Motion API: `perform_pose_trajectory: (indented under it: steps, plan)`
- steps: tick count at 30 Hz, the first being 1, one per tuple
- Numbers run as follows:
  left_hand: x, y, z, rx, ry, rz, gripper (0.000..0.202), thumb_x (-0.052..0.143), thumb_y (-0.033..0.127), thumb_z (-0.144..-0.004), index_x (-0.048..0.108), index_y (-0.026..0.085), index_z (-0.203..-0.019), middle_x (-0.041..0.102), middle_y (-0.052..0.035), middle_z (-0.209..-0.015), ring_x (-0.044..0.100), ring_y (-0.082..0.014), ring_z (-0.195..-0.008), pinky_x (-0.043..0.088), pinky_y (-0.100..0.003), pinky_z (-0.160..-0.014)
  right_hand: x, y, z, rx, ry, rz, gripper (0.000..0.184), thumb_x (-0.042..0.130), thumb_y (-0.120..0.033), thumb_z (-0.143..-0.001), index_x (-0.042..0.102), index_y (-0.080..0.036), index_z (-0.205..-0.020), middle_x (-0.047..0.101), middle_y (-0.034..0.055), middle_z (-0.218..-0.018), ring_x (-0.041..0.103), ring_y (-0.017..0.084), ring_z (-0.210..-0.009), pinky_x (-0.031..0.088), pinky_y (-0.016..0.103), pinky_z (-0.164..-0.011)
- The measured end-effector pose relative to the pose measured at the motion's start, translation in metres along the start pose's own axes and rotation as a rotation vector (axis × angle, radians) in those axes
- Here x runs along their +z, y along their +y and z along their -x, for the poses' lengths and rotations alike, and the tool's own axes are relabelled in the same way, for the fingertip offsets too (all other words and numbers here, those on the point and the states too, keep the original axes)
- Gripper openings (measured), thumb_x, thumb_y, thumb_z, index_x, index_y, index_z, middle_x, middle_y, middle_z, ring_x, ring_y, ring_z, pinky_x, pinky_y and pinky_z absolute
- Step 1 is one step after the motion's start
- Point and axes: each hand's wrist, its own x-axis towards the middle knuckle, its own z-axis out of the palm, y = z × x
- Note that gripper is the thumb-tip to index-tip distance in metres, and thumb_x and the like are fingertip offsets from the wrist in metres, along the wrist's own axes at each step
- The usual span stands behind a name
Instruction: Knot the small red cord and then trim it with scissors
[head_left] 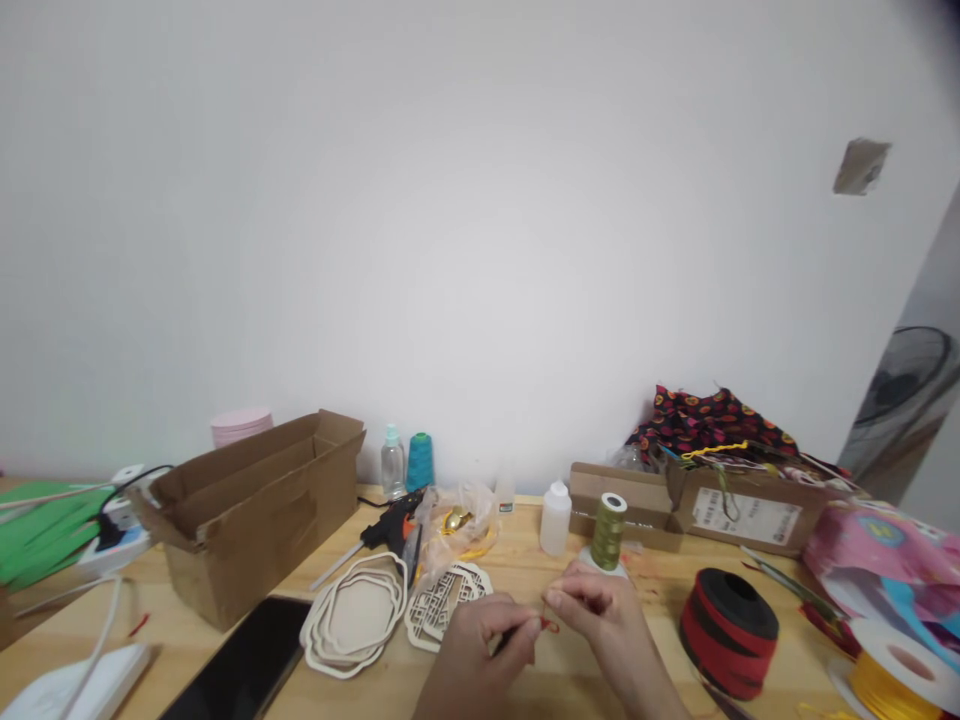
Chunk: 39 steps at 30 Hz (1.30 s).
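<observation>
My left hand (pixel 487 650) is closed in a pinch on a thin red-orange cord (pixel 553 627), whose small loop shows at the fingertips. A dark bit shows between its thumb and fingers, too small to name. Just to the right, my right hand (pixel 600 620) is pinched too, its fingertips at the same cord. Beyond the right hand stands a spool of olive-green thread (pixel 608 532). Left of my left hand lie cut-out wooden lattice pieces (pixel 431 605) and a stack of pale wooden frames (pixel 330 640).
At left are an open cardboard box (pixel 255 530) and a black phone (pixel 244 660). Behind lie a glue gun (pixel 390 525), a plastic bag (pixel 457 515) and a white squeeze bottle (pixel 555 520). To the right sit a red-and-black ribbon roll (pixel 727 635) and a yellow cord spool (pixel 885 690).
</observation>
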Motion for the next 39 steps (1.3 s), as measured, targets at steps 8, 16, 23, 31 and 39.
perform_pose_trajectory:
  steps: [8, 16, 23, 31, 39]
  plan:
    - [0.002, -0.002, 0.003, -0.027, 0.005, 0.068, 0.033, 0.043, 0.026, -0.077, 0.054, 0.015, -0.048, 0.044, 0.0029, -0.049, 0.043, -0.0105, -0.052, 0.030, -0.020, -0.053, 0.009, 0.011, 0.000, 0.273, -0.047, -0.283, 0.025, 0.066, -0.036, -0.056, 0.062, -0.014, -0.044, 0.038, -0.0037, -0.049, 0.031, 0.008, -0.044, 0.027, 0.022, -0.045]
    - [0.000, -0.010, -0.001, -0.134, 0.092, 0.155, 0.031, 0.042, 0.034, -0.078, 0.057, 0.015, -0.060, 0.051, 0.0005, -0.054, 0.046, -0.0127, -0.056, 0.035, -0.021, -0.053, 0.027, 0.015, 0.013, -0.084, -0.076, 0.287, 0.030, 0.048, -0.029, -0.073, 0.059, -0.015, -0.048, 0.040, -0.0017, -0.052, 0.041, 0.010, -0.049, 0.026, 0.021, -0.047]
    - [0.002, -0.017, -0.003, -0.074, 0.103, -0.060, 0.029, 0.041, 0.029, -0.079, 0.060, 0.016, -0.062, 0.060, -0.0022, -0.061, 0.051, -0.0141, -0.061, 0.034, -0.022, -0.057, 0.027, 0.006, 0.017, -0.673, 0.085, 0.882, 0.028, 0.033, -0.013, -0.077, 0.054, -0.018, -0.058, 0.049, 0.0012, -0.052, 0.040, 0.011, -0.045, 0.019, 0.025, -0.044]
    - [0.007, -0.014, 0.000, -0.079, 0.040, -0.004, 0.033, 0.041, 0.032, -0.079, 0.053, 0.016, -0.052, 0.050, 0.0021, -0.052, 0.048, -0.0118, -0.056, 0.032, -0.021, -0.056, 0.003, 0.001, 0.009, -0.292, -0.010, 0.571, 0.026, 0.043, -0.020, -0.081, 0.056, -0.018, -0.059, 0.051, 0.0008, -0.059, 0.049, 0.012, -0.058, 0.031, 0.020, -0.053]
    - [0.007, -0.010, -0.004, -0.243, 0.007, 0.342, 0.033, 0.049, 0.040, -0.072, 0.054, 0.014, -0.052, 0.044, 0.0036, -0.047, 0.038, -0.0091, -0.046, 0.027, -0.020, -0.046, 0.003, 0.000, 0.006, -0.171, -0.007, 0.340, 0.028, 0.049, -0.025, -0.080, 0.060, -0.015, -0.057, 0.047, -0.0003, -0.055, 0.046, 0.012, -0.053, 0.031, 0.021, -0.049]
